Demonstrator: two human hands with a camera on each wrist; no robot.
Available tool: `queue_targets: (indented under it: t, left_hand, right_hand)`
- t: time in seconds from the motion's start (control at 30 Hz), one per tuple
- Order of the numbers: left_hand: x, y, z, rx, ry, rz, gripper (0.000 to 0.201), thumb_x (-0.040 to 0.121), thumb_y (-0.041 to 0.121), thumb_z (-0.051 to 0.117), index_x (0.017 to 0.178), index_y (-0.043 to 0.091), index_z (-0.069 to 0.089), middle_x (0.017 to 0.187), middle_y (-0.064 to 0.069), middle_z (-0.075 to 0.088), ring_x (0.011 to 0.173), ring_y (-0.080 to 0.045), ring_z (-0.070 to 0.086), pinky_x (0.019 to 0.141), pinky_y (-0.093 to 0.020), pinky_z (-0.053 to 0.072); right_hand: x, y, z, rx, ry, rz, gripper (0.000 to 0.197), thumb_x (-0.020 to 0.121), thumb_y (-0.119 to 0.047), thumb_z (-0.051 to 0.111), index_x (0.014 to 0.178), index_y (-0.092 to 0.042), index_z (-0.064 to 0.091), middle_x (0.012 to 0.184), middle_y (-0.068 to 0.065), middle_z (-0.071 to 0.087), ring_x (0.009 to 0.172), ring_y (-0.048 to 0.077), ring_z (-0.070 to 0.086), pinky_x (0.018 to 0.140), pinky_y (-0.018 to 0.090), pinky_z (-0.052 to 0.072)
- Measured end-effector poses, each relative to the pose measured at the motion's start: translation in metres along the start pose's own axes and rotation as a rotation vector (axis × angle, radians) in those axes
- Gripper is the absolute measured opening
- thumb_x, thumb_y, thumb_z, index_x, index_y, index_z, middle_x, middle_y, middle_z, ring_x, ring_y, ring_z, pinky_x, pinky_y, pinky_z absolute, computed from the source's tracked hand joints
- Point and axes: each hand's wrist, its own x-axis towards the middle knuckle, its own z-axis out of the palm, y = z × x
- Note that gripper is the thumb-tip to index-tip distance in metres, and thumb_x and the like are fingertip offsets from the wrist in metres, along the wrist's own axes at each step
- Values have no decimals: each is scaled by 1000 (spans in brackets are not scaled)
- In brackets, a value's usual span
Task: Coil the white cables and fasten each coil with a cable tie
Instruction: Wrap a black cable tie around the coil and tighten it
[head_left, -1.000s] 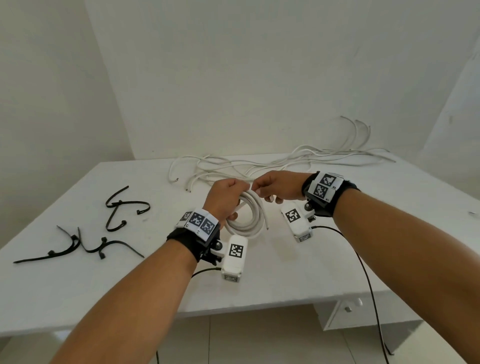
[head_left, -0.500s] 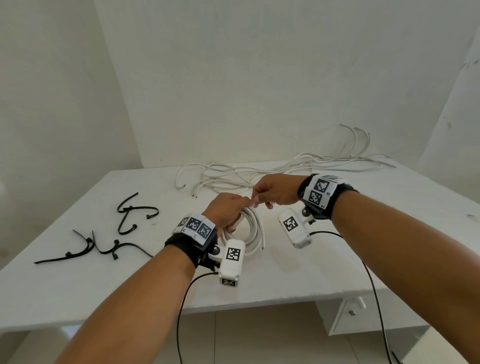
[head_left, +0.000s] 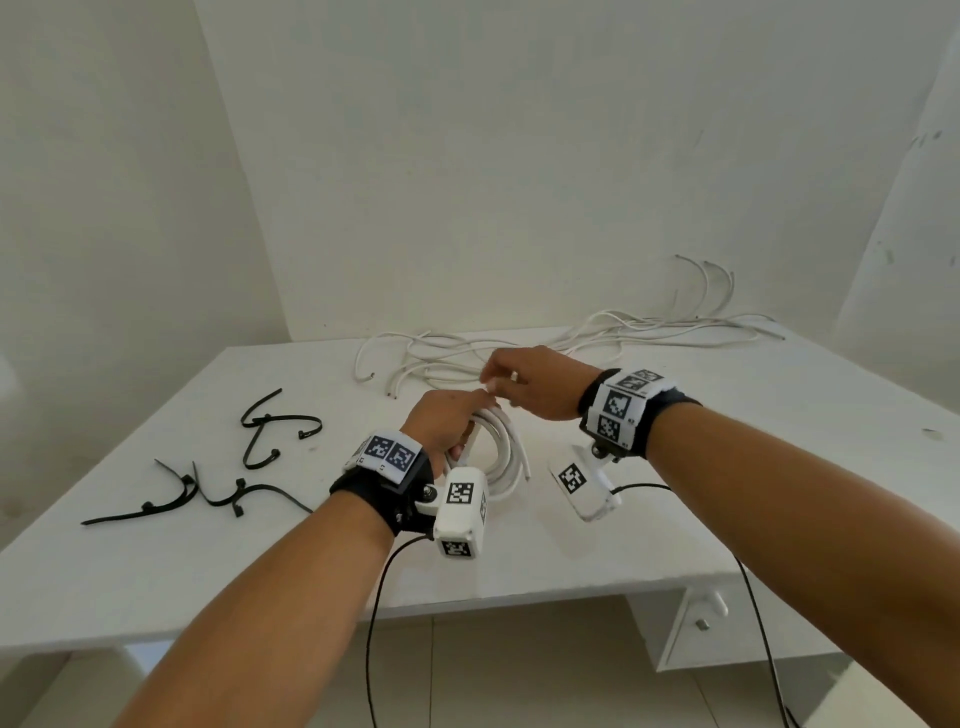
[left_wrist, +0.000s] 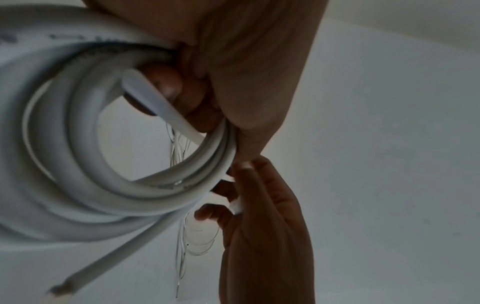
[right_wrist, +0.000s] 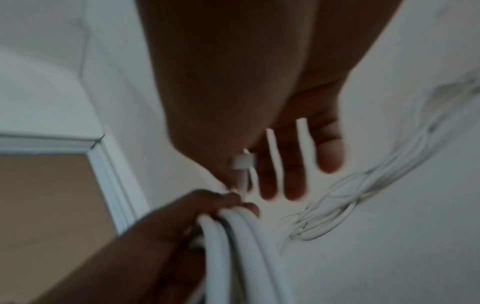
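Note:
My left hand (head_left: 460, 418) grips a coil of thick white cable (head_left: 501, 454) just above the white table (head_left: 701, 499); the left wrist view shows the coil (left_wrist: 109, 197) as several loops, one cut end hanging down. A white cable tie (left_wrist: 158, 105) wraps the loops at my left fingers (left_wrist: 192, 96). My right hand (head_left: 492, 385) pinches the tie's end between thumb and forefinger, right beside the left hand. In the right wrist view the tie's head (right_wrist: 243, 161) sits at that pinch, the other right fingers straight, and the left hand (right_wrist: 207, 207) holds the loops (right_wrist: 233, 257).
Several loose white cables (head_left: 524, 348) lie tangled along the table's back, reaching the right rear corner. Black cable ties (head_left: 270, 431) lie on the left part of the table. A white drawer unit (head_left: 701, 623) stands under the right front edge.
My right hand has drawn a little up and away from the left hand, still pinching the tie. The left hand and coil have sunk slightly towards me.

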Motion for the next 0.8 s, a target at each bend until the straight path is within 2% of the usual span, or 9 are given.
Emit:
queue_targets:
  t: [0.1,0.17,0.27,0.4,0.5,0.6,0.7,0.77,0.8]
  left_hand:
    - [4,2,-7,-129,101,-59,35,89,29,64,62,12,50,45,0,37,36,-14,29,41,-24,25]
    - [6,2,-10,-217,139,-97,37,92,27,62,62,12,48,44,0,36,35,-14,29,40,-22,25]
    - [5,1,-12,-311,187,-139,29,90,23,60,66,9,52,48,-4,40,39,-15,33,41,-20,29]
    - [3,0,-10,-354,185,-155,26,89,24,64,71,6,58,48,-7,44,38,-16,39,40,-21,34]
    - [6,-4,-8,-406,183,-173,26,84,19,70,63,8,59,54,-5,40,40,-16,35,43,-24,33]
    - [6,-7,-6,-398,170,-163,17,80,12,67,65,7,62,57,-7,43,46,-19,37,48,-27,35]
    - [6,-9,-1,-297,158,-59,11,82,14,63,73,16,58,68,-5,55,58,-20,51,59,-30,46]
    - [6,-7,-1,-322,140,-54,6,85,15,60,80,17,57,79,-4,58,71,-20,54,67,-24,48]
    - [7,-9,-1,-293,152,-61,11,88,14,58,78,15,56,75,-4,57,68,-19,52,62,-21,44]
  right_hand:
    - [-4,-1,6,54,164,-213,36,90,-40,69,120,-23,59,124,-5,55,108,11,57,93,29,48]
    - [-7,-3,10,-71,182,-373,49,76,-46,81,116,-26,61,136,-2,47,125,17,47,103,33,39]
    - [-9,-5,20,-262,175,-444,53,66,-54,84,109,-31,65,145,-1,41,137,23,34,106,41,26]
    - [-11,-5,37,-285,247,-498,47,68,-60,80,102,-30,67,137,-1,50,130,24,41,102,44,30]
    - [-11,-3,44,-256,242,-502,37,72,-54,80,98,-29,69,128,-3,56,124,23,45,96,39,31]
    - [-11,-2,52,-276,272,-524,24,76,-47,79,92,-31,71,119,-4,60,116,22,50,90,36,31]
    - [-9,-4,57,-246,349,-560,10,79,-34,80,83,-29,72,103,-6,64,102,21,55,81,35,35]
    - [-9,-3,58,-257,367,-595,6,82,-29,77,82,-27,72,96,-7,66,95,21,58,78,31,31]
    - [-8,-2,58,-258,372,-600,4,84,-26,76,83,-25,72,93,-7,67,93,20,59,77,31,32]
